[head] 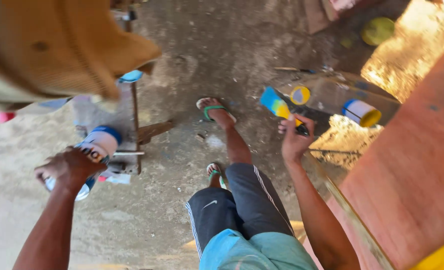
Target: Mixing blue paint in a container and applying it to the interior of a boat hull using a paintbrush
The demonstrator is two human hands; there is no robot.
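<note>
Above the dirt floor (192, 55), both hands are full.

Right hand (294, 140) is closed around a paintbrush (280, 107), its blue and yellow bristles pointing up near two small paint tins (361, 112) on a glass sheet (332, 95). Left hand (67, 167) grips a white and blue bottle (99, 147) beside a metal stand (127, 130). Sandalled feet (214, 112) stand between them.

The left hand (67, 167) grips a can (96, 150) beside a metal stand (127, 130). The right hand (294, 140) holds a brush (281, 109) near a lying tin (362, 112). Two feet stand between them.
</note>
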